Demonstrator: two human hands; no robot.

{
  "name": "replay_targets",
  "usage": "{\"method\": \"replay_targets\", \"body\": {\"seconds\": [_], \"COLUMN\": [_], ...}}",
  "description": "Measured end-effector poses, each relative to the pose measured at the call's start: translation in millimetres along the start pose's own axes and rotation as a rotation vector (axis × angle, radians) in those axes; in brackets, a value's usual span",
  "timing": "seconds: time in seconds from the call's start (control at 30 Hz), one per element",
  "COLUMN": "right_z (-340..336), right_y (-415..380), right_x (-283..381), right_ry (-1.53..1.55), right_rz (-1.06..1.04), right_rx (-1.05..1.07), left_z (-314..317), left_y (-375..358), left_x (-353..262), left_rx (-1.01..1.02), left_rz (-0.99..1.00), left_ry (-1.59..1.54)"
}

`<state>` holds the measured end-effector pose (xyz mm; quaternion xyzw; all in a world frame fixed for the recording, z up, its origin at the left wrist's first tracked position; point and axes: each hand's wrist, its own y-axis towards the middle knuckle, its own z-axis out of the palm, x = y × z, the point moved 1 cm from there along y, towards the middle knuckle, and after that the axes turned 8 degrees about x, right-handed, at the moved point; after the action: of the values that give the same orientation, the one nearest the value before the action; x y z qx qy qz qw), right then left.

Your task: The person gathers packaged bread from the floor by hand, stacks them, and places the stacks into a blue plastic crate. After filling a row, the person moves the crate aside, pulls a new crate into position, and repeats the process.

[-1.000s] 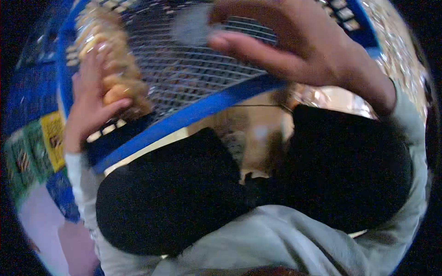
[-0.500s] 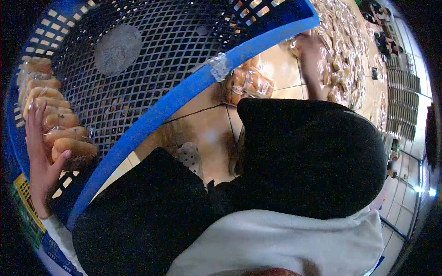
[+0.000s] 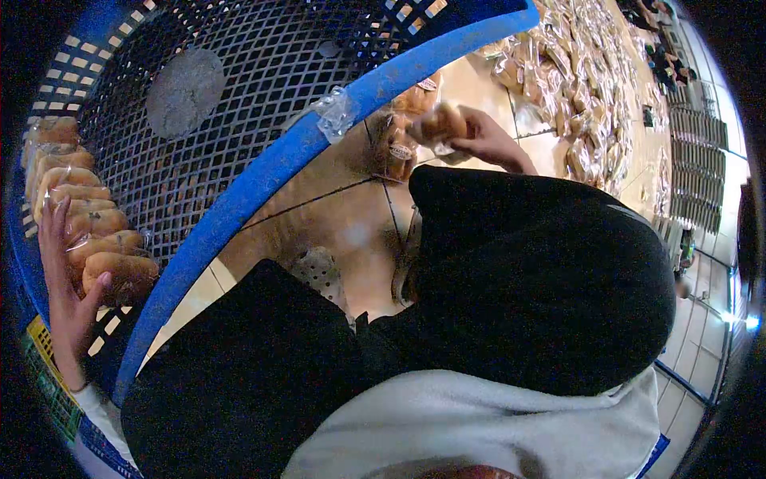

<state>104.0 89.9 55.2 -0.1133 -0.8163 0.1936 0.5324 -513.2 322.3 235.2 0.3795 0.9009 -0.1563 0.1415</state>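
Inside a blue plastic crate (image 3: pixel 239 191), a row of wrapped bread buns (image 3: pixel 96 211) stands along the left side. My left hand (image 3: pixel 68 279) lies against that row, fingers stretched along its side and thumb touching the nearest bun. Over the tiled floor, beyond the crate's near rim, my right hand (image 3: pixel 487 140) is closed on a wrapped bun (image 3: pixel 443 124), slightly blurred. Just beside it, more wrapped buns (image 3: pixel 395 152) lie on the floor close to the rim. Crumpled clear film (image 3: pixel 335 112) clings to that rim.
A large spread of wrapped bread (image 3: pixel 582 88) covers the floor at upper right. Dark stacked trays (image 3: pixel 698 164) stand beyond it, with people (image 3: pixel 666 56) farther off. My black-clad knees (image 3: pixel 542 279) flank the floor tiles (image 3: pixel 343 223). A yellow-green crate (image 3: pixel 48 359) shows at lower left.
My right hand has come back from the bread spread toward the crate and now holds a wrapped bun. My left hand stays on the row. The view has shifted slightly.
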Motion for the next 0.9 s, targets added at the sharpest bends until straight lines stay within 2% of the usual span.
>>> {"method": "replay_targets", "body": {"seconds": [0.07, 0.1, 0.13, 0.17, 0.2, 0.23, 0.27, 0.33, 0.4, 0.43, 0.53, 0.63, 0.67, 0.77, 0.83, 0.9], "right_z": [10.7, 18.8, 27.6, 42.1, 60.4, 78.8, 95.7, 116.8, 128.6, 133.4, 134.4, 127.7, 123.3, 95.2, 67.6, 48.5], "right_y": [1.2, -0.1, 12.7, 14.0, 13.9, 13.8, 13.9, 24.8, 35.1, 45.2, 49.6, 34.4, 32.1, 11.9, -11.7, -23.7], "right_x": [11.0, 12.2, -54.9, -55.2, -57.3, -59.5, -72.1, -70.5, -48.9, -63.2, -45.5, -5.2, -13.0, -25.1, 15.4, 6.9], "right_ry": [0.276, 0.292, 0.347, 0.418, 0.326, 0.233, -0.023, -0.045, 0.417, 0.369, 0.33, 0.123, 0.002, -0.338, -0.544, -0.505], "right_rz": [0.047, 0.255, 0.336, 0.321, 0.226, 0.133, -0.043, -0.029, 0.354, 0.266, 0.294, 0.192, 0.157, 0.086, 0.085, 0.082], "right_rx": [-0.117, -0.212, -0.343, -0.367, -0.381, -0.4, -0.402, -0.399, -0.382, -0.456, -0.506, -0.559, -0.578, -0.595, -0.55, -0.619], "left_z": [-0.9, -1.0, -1.1, -1.2, -1.6, -1.9, -2.1, -1.6, -0.3, 0.3, -1.7, -4.4, -4.8, -4.7, -5.5, -5.8], "left_y": [-0.7, -0.6, 0.2, 0.4, -0.2, -0.4, -0.2, -1.3, -2.1, -2.0, -1.9, 0.6, 1.4, -0.7, -0.5, 0.2], "left_x": [1.4, 0.0, -2.1, -3.4, -4.0, -4.7, -5.3, 3.6, 5.9, 5.4, 5.3, -0.8, -3.1, 3.1, 1.7, -0.3], "left_rx": [0.002, 0.001, -0.001, 0.0, 0.001, 0.001, 0.0, 0.002, 0.007, 0.006, 0.021, 0.025, 0.021, 0.031, 0.051, 0.053], "left_rz": [0.005, -0.004, -0.013, -0.021, -0.023, -0.024, -0.025, -0.013, -0.012, -0.018, -0.026, -0.006, 0.004, -0.007, -0.012, -0.008], "left_ry": [0.065, 0.05, 0.036, 0.022, 0.03, 0.037, 0.045, 0.066, 0.057, 0.038, 0.056, 0.09, 0.097, 0.14, 0.152, 0.151]}}
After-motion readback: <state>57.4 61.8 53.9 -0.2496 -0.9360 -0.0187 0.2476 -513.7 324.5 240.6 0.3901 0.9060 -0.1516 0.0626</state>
